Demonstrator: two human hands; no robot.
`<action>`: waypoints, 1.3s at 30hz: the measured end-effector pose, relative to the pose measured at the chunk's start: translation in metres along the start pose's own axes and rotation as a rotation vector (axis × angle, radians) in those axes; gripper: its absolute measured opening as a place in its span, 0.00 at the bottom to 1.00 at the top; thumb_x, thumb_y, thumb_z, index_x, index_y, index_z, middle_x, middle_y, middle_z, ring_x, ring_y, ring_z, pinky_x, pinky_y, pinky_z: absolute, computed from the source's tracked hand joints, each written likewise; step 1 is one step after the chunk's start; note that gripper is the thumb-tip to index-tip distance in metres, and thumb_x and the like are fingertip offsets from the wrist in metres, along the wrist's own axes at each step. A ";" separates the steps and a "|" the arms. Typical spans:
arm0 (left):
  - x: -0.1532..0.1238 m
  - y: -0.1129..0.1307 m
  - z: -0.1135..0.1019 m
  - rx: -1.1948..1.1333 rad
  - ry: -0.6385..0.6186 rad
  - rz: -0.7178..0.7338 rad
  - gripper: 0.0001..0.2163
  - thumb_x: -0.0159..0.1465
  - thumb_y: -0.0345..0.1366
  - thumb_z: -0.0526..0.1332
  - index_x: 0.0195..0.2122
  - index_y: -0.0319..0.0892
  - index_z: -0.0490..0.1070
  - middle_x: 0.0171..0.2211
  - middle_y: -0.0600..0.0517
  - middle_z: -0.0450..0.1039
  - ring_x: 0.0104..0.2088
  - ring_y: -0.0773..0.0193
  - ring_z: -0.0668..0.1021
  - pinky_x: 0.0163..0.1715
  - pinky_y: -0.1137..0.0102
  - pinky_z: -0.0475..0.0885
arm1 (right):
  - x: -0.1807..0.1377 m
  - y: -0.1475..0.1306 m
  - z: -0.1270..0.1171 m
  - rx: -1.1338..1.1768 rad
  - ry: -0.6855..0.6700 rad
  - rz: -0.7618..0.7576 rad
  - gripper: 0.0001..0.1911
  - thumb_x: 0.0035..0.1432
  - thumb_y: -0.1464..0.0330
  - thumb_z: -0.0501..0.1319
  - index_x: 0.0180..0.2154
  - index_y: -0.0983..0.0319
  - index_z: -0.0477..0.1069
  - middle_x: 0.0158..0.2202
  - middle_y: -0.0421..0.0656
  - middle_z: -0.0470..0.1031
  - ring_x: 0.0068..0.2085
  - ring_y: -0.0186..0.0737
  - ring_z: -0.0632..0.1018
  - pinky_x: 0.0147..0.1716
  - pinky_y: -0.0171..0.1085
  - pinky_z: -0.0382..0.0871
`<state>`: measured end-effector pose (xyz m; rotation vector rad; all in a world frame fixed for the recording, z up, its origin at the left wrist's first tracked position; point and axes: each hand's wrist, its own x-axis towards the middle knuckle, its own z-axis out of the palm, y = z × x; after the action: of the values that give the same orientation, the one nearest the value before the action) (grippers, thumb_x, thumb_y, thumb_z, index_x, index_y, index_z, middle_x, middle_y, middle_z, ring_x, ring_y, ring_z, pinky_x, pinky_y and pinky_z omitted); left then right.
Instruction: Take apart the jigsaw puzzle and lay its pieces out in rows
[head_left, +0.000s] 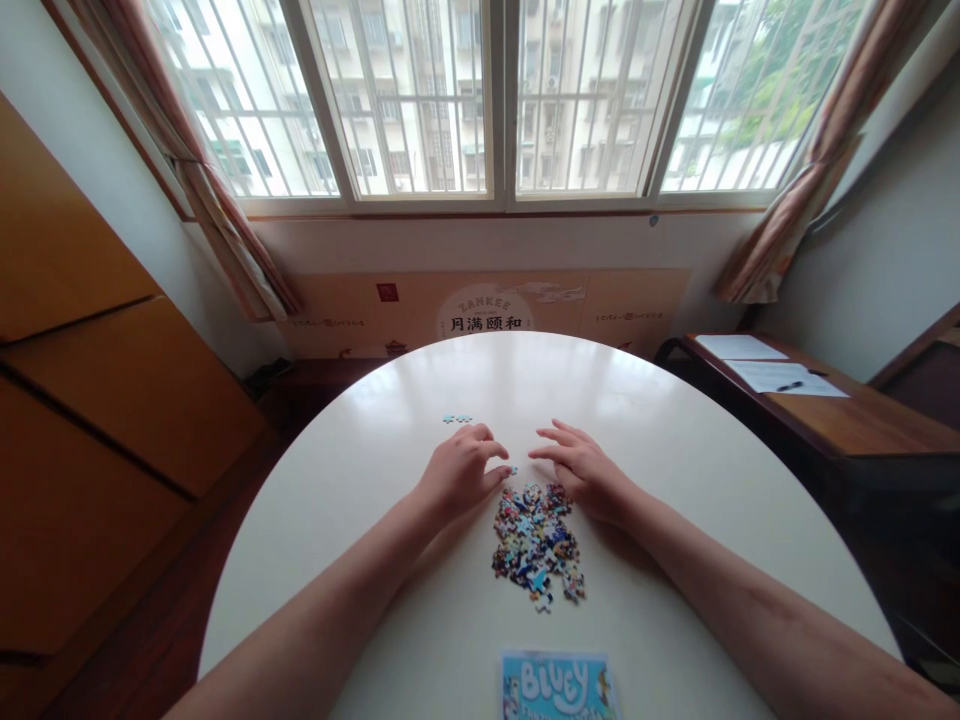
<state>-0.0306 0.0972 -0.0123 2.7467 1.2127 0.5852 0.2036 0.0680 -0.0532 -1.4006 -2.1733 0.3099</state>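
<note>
Likely step: sorting puzzle pile (529, 535). Left hand (465, 468), eleven o'clock: grip unclear; right hand (589, 472), one o'clock: fingers spread. Next needs: fingertip pinch.

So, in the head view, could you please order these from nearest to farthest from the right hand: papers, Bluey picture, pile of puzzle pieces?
1. Pile of puzzle pieces: beside the right hand, toward the left.
2. Bluey picture: beyond the pile, at the lower edge.
3. Papers: far right, on the wooden side table.
</note>
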 end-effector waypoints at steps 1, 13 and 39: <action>0.000 0.000 0.001 -0.016 -0.010 0.000 0.06 0.63 0.39 0.66 0.39 0.47 0.81 0.41 0.49 0.75 0.42 0.57 0.76 0.44 0.62 0.73 | 0.000 0.002 0.000 0.009 0.023 0.009 0.25 0.58 0.78 0.54 0.50 0.54 0.79 0.62 0.43 0.68 0.68 0.54 0.60 0.66 0.61 0.54; 0.002 -0.004 -0.008 0.196 -0.028 -0.174 0.20 0.65 0.22 0.52 0.48 0.47 0.79 0.42 0.46 0.74 0.45 0.56 0.75 0.39 0.66 0.72 | 0.000 0.003 0.001 0.072 0.085 0.001 0.23 0.52 0.80 0.56 0.44 0.55 0.81 0.59 0.43 0.71 0.67 0.52 0.63 0.65 0.59 0.58; 0.008 -0.010 -0.007 0.342 -0.215 -0.390 0.29 0.65 0.24 0.48 0.65 0.50 0.64 0.46 0.42 0.70 0.46 0.55 0.75 0.42 0.66 0.71 | -0.002 0.005 0.004 0.097 0.085 0.017 0.22 0.52 0.81 0.56 0.42 0.56 0.81 0.59 0.44 0.70 0.66 0.51 0.64 0.65 0.58 0.58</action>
<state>-0.0350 0.1094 -0.0051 2.6087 1.8654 0.0438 0.2060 0.0684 -0.0595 -1.3546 -2.0510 0.3514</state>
